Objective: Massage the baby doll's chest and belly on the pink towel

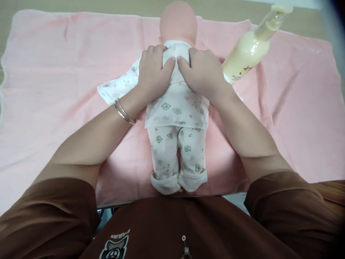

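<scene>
A baby doll in white printed pyjamas lies on a pink towel, head away from me, feet at the near edge. My left hand rests on the doll's upper body at its left shoulder, fingers flat and curved over it, thumb pointing inward. My right hand lies on the other shoulder in the same way. The two thumbs nearly meet at the middle of the doll's upper body. A silver bangle is on my left wrist.
A cream pump bottle lies tilted on the towel right of the doll, close to my right hand. The towel covers most of a wooden surface. My brown sleeves fill the bottom of the view.
</scene>
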A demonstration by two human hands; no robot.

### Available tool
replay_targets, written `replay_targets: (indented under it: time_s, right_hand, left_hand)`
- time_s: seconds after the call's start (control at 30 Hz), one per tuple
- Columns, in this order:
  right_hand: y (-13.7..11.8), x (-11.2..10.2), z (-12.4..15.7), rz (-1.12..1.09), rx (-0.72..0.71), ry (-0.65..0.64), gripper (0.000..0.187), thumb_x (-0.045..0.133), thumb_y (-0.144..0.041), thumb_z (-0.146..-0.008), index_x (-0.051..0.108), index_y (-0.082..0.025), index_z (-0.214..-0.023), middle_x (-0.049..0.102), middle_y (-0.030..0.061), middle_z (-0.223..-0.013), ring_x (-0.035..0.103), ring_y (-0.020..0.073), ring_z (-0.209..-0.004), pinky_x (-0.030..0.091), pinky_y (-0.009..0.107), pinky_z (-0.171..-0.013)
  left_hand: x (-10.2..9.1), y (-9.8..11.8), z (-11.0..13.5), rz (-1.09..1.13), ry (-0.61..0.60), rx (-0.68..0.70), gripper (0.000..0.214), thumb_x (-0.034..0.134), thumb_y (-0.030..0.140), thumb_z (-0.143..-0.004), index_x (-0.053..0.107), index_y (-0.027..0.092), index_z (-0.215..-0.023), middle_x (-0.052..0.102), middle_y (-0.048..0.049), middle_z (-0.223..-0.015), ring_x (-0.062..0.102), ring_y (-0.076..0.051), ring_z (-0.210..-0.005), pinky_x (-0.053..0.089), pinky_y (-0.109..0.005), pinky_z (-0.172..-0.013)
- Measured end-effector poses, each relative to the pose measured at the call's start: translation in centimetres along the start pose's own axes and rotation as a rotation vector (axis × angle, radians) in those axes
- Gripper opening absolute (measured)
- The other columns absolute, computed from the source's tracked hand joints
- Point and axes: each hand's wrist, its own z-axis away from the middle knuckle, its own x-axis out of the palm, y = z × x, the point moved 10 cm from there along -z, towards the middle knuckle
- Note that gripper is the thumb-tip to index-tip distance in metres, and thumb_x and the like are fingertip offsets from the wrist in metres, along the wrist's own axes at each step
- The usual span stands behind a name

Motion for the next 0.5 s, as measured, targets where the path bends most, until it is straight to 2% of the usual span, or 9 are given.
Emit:
replay_targets:
  time_s: [0.07, 0.2, 0.27, 0.4, 0.5]
  right_hand:
    - [0.34, 0.24, -0.22, -0.014, 0.016, -0.015, 0.058, 0.019, -0.050, -0.099, 0.056, -0.007, -0.112, 0.063, 0.0182, -0.101, 0.058, 0.0337, -0.091, 0.047, 0.048, -0.079]
    - [0.78, 0.48, -0.49, -0.061, 0.038, -0.023, 0.055, 0.023, -0.048, -0.099, 0.050, -0.006, -0.119, 0.058, 0.0202, -0.112, 0.055, 0.0365, -0.102, 0.044, 0.051, -0.085]
    - [0.83, 0.57, -0.57, -0.073, 0.042, -0.021, 0.050, 0.026, -0.045, -0.099, 0.050, -0.006, -0.117, 0.056, 0.0195, -0.113, 0.053, 0.0365, -0.104, 0.044, 0.051, -0.087]
    - [0.86, 0.54, -0.64, -0.094, 0.047, -0.006, 0.047, 0.029, -0.043, -0.098, 0.051, -0.006, -0.116, 0.056, 0.0191, -0.114, 0.052, 0.0368, -0.106, 0.044, 0.053, -0.089]
    - [0.76, 0.42, -0.64, -0.106, 0.045, 0.006, 0.047, 0.031, -0.042, -0.098, 0.052, -0.004, -0.116, 0.056, 0.0200, -0.113, 0.052, 0.0372, -0.105, 0.043, 0.054, -0.090]
  left_hand:
    - [-0.36, -0.46, -0.05, -0.027, 0.069, -0.033, 0.030, 0.045, 0.029, -0.091, 0.056, 0.017, -0.117, 0.055, -0.0089, -0.116, 0.045, -0.024, -0.112, 0.033, -0.042, -0.102]
    - [-0.08, -0.81, -0.18, -0.060, 0.069, -0.054, 0.030, 0.047, 0.031, -0.090, 0.057, 0.019, -0.115, 0.056, -0.0095, -0.115, 0.045, -0.028, -0.112, 0.035, -0.046, -0.101]
    - [-0.33, -0.85, -0.14, -0.055, 0.078, -0.059, 0.029, 0.046, 0.034, -0.089, 0.057, 0.024, -0.114, 0.056, -0.0081, -0.114, 0.045, -0.028, -0.112, 0.034, -0.047, -0.100]
    - [-0.53, -0.80, -0.06, -0.034, 0.021, -0.064, 0.029, 0.042, 0.048, -0.087, 0.056, 0.043, -0.111, 0.056, -0.0024, -0.116, 0.044, -0.030, -0.115, 0.034, -0.051, -0.097]
    - [-0.54, -0.57, -0.10, -0.024, -0.023, -0.047, 0.034, 0.038, 0.052, -0.085, 0.056, 0.048, -0.113, 0.056, -0.0015, -0.118, 0.044, -0.032, -0.117, 0.034, -0.054, -0.096]
